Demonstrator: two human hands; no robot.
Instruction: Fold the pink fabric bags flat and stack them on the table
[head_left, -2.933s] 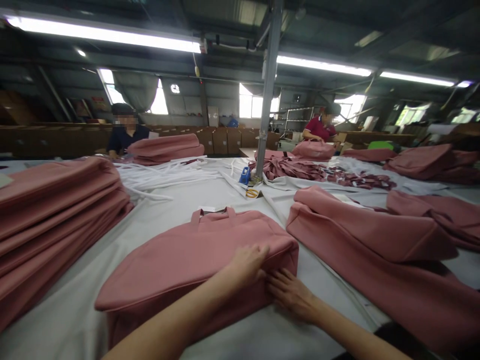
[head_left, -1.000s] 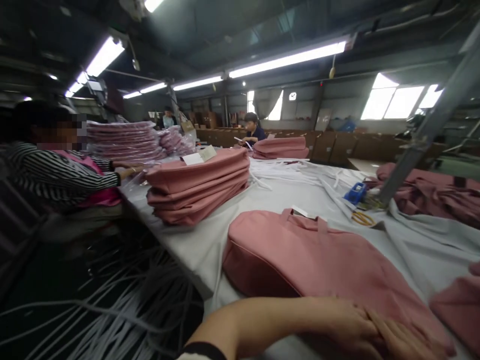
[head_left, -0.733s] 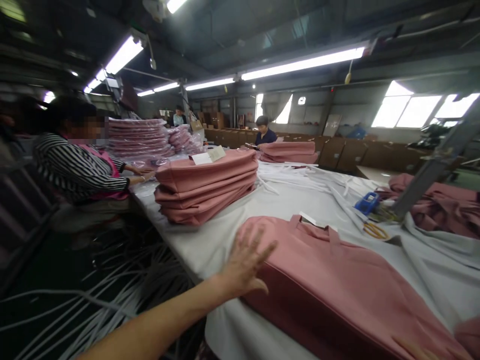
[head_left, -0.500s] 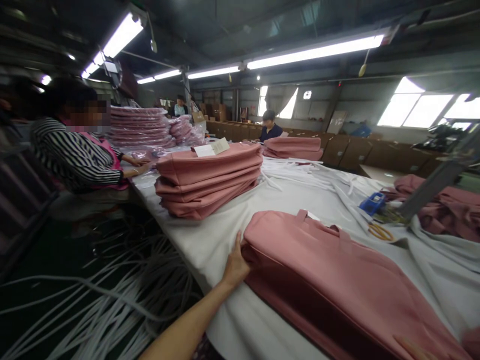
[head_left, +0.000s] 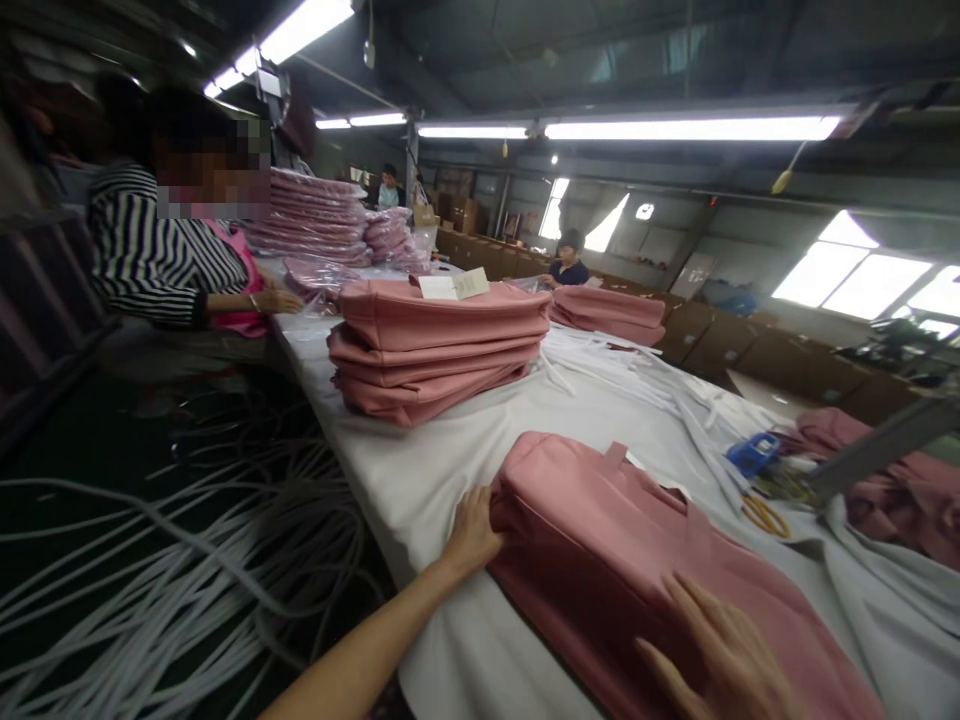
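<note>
White-covered worktable (head_left: 450, 460) bears a pink bag (head_left: 600, 510), which I view remotely with its handles (head_left: 615, 458) facing away. The left hand (head_left: 474, 535) curls against the bag's left end; whether it grips, I cannot tell. The right hand (head_left: 724, 650) spreads, fingers extended, over the flank, the bag reaching from one hand past the other. Beyond the left hand stands a stack of pink bags (head_left: 439, 345); beyond the right, yellow-handled scissors (head_left: 766, 516).

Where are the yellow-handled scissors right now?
At right in the head view, the yellow-handled scissors lie between the blue dispenser and the nearest pink bag.
</note>
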